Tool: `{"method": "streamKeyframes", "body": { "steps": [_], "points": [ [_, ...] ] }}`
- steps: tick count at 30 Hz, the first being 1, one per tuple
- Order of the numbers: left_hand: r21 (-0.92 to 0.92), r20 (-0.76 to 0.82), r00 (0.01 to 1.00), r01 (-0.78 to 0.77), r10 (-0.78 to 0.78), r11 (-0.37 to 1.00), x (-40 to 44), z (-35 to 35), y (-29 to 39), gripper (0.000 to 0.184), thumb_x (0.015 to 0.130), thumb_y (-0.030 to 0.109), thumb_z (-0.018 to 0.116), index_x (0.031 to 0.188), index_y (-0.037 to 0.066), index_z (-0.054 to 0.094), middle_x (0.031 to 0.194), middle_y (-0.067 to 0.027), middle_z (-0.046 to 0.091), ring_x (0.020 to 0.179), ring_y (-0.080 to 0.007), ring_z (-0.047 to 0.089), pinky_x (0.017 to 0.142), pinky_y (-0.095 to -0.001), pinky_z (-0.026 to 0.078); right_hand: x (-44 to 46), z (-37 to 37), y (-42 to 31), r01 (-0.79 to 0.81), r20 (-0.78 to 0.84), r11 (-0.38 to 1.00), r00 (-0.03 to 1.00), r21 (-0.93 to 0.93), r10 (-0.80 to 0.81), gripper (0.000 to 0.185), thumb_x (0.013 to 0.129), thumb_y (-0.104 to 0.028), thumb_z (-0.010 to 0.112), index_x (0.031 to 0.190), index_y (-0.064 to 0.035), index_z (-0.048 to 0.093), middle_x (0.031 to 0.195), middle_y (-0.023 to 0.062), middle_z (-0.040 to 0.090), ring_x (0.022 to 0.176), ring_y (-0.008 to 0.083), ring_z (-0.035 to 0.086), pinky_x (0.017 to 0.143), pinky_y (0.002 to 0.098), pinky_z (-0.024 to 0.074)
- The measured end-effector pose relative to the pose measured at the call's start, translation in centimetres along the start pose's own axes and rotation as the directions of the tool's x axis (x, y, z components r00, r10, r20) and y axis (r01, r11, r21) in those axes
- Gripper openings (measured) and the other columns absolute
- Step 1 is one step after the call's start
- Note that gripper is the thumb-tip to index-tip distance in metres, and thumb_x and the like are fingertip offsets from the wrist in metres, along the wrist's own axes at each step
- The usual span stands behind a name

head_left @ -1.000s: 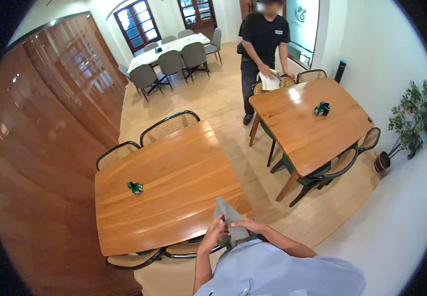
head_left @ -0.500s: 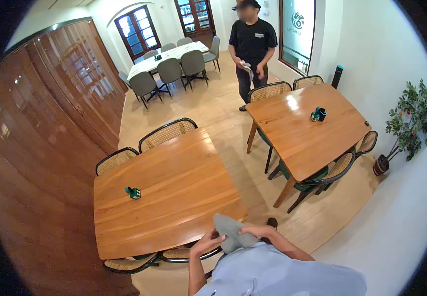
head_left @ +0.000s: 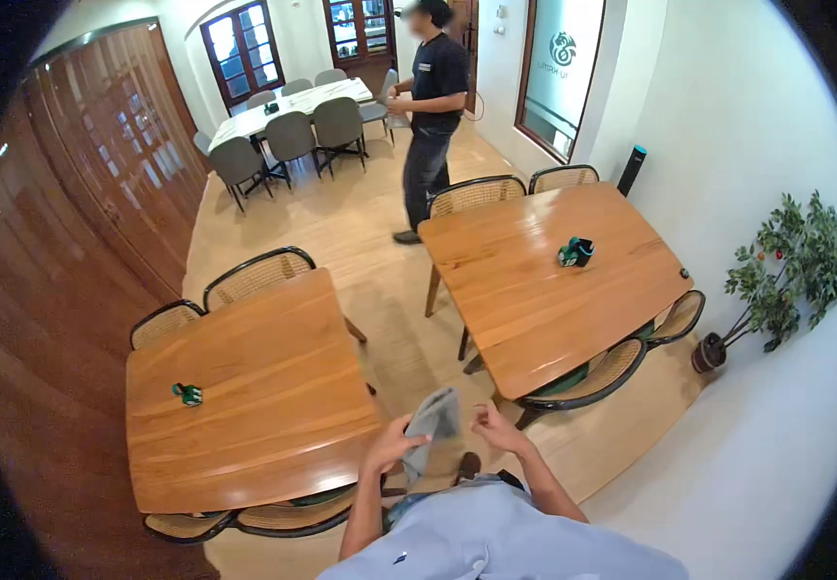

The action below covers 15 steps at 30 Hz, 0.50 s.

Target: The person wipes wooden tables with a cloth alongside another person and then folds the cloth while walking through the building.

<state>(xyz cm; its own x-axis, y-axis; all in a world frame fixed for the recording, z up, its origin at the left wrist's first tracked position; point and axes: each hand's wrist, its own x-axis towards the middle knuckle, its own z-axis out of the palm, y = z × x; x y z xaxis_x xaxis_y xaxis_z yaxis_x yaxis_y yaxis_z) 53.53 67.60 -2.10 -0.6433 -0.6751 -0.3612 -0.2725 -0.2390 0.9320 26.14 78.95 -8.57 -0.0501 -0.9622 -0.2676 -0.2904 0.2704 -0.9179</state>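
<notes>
A grey cloth (head_left: 432, 427) hangs from my left hand (head_left: 395, 445), whose thumb and fingers are closed on its left side. Just right of the cloth, my right hand (head_left: 499, 428) is apart from it, fingers bent and spread with nothing in them. Both hands are in front of my body, over the floor between two wooden tables. The left wooden table (head_left: 254, 377) is nearest to my left hand and bears a small green holder (head_left: 187, 394). On the right wooden table (head_left: 544, 290) stand a green and black holder (head_left: 575, 252) and a small dark object (head_left: 684, 274).
Cane-backed chairs (head_left: 259, 276) stand around both tables. Beyond them, a person in black (head_left: 430, 97) stands side-on near a white table (head_left: 288, 114) with grey chairs. A potted plant (head_left: 709, 354) and a black column (head_left: 632, 170) are along the right wall.
My right hand has let go of the cloth, which my left hand still holds. The other person has turned and moved away from the right table. The view has shifted right.
</notes>
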Motion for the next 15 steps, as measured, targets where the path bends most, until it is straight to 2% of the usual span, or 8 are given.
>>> {"method": "streamKeyframes", "body": {
  "steps": [1, 3, 4, 6, 7, 9, 11, 15],
  "points": [
    [0.154, 0.057, 0.996, -0.079, 0.07, 0.985, 2.8, 0.3, -0.4, 0.053, 0.081, 0.025, 0.08, 0.123, -0.002, 0.062, 0.112, -0.0173, 0.07, 0.101, -0.0275, 0.067, 0.09, -0.039, 0.051, 0.1, -2.2, 1.1, -0.1, -0.002, 0.994, 0.995, 0.039, 0.1, 0.042, 0.096, -0.021, 0.065, 0.128, -0.0027, 0.045, 0.11, 0.0097, 0.058, 0.105, 0.0177, 0.057, 0.091, 0.0305, 0.047],
    [0.426, 0.191, 0.968, -0.233, 0.165, 0.874, 6.2, 1.9, -0.9, 0.054, 0.079, 0.025, 0.08, 0.122, -0.002, 0.062, 0.112, -0.0215, 0.07, 0.101, -0.0326, 0.067, 0.089, -0.0408, 0.051, -1.3, -6.2, -0.4, -0.129, -0.001, 0.99, 0.992, 0.053, 0.129, 0.042, 0.096, -0.021, 0.065, 0.129, -0.0025, 0.046, 0.109, 0.0101, 0.059, 0.106, 0.0179, 0.058, 0.091, 0.0306, 0.0477],
    [0.408, 0.19, 0.969, -0.224, 0.158, 0.885, 6.7, 3.4, -1.2, 0.054, 0.079, 0.025, 0.08, 0.122, -0.002, 0.062, 0.112, -0.0215, 0.07, 0.101, -0.0326, 0.067, 0.089, -0.0408, 0.051, -2.6, -8.1, -1.6, -0.153, 0.0, 0.985, 0.988, 0.076, 0.153, 0.042, 0.096, -0.022, 0.065, 0.129, -0.0023, 0.047, 0.109, 0.0105, 0.061, 0.106, 0.0181, 0.059, 0.091, 0.0307, 0.0484],
    [0.527, 0.304, 0.948, -0.252, 0.097, 0.812, 8.4, 5.3, -0.3, 0.053, 0.078, 0.028, 0.08, 0.121, 0.002, 0.061, 0.109, -0.0199, 0.069, 0.098, -0.0313, 0.066, 0.086, -0.0407, 0.051, -2.9, -11.3, -1.0, -0.168, 0.005, 0.982, 0.986, 0.08, 0.168, 0.042, 0.096, -0.022, 0.065, 0.129, -0.0021, 0.048, 0.108, 0.0109, 0.062, 0.106, 0.0182, 0.06, 0.09, 0.0308, 0.0491],
    [0.588, 0.352, 0.934, -0.271, 0.061, 0.762, 9.3, 5.8, 0.2, 0.053, 0.078, 0.029, 0.079, 0.121, 0.004, 0.061, 0.107, -0.0191, 0.069, 0.097, -0.0307, 0.066, 0.085, -0.0407, 0.051, -2.7, -12.2, 0.9, -0.123, -0.068, 0.99, 0.99, 0.062, 0.127, 0.043, 0.097, -0.022, 0.064, 0.131, -0.0028, 0.048, 0.11, 0.0122, 0.062, 0.104, 0.0194, 0.06, 0.089, 0.0328, 0.0499],
    [0.575, 0.372, 0.927, -0.274, 0.052, 0.771, 10.4, 7.2, -1.3, 0.053, 0.078, 0.03, 0.079, 0.12, 0.004, 0.061, 0.107, -0.0195, 0.068, 0.099, -0.0319, 0.065, 0.086, -0.0414, 0.05, -2.2, -12.8, 4.7, -0.032, -0.208, 0.999, 0.977, 0.035, 0.038, 0.045, 0.098, -0.021, 0.062, 0.136, -0.0041, 0.046, 0.114, 0.0148, 0.062, 0.099, 0.0217, 0.062, 0.088, 0.0366, 0.0515],
    [0.55, 0.432, 0.901, -0.291, 0.032, 0.783, 11.7, 7.8, -2.7, 0.053, 0.079, 0.033, 0.079, 0.118, 0.004, 0.061, 0.106, -0.0202, 0.068, 0.102, -0.0343, 0.064, 0.088, -0.0428, 0.049, -1.2, -13.3, 5.3, -0.054, -0.174, 0.997, 0.983, 0.05, 0.062, 0.046, 0.098, -0.023, 0.062, 0.137, -0.0041, 0.046, 0.116, 0.0157, 0.062, 0.102, 0.0223, 0.062, 0.089, 0.0365, 0.0512],
    [0.508, 0.385, 0.923, -0.195, -0.018, 0.839, 11.2, 6.1, 0.0, 0.045, 0.078, 0.029, 0.076, 0.109, 0.0, 0.061, 0.106, -0.0227, 0.067, 0.103, -0.0357, 0.063, 0.086, -0.0428, 0.049, 1.3, -12.2, 6.4, -0.141, -0.044, 0.985, 0.988, 0.095, 0.146, 0.049, 0.099, -0.025, 0.062, 0.139, -0.0031, 0.046, 0.123, 0.0165, 0.061, 0.11, 0.0229, 0.06, 0.094, 0.036, 0.0496]
  ]
}}
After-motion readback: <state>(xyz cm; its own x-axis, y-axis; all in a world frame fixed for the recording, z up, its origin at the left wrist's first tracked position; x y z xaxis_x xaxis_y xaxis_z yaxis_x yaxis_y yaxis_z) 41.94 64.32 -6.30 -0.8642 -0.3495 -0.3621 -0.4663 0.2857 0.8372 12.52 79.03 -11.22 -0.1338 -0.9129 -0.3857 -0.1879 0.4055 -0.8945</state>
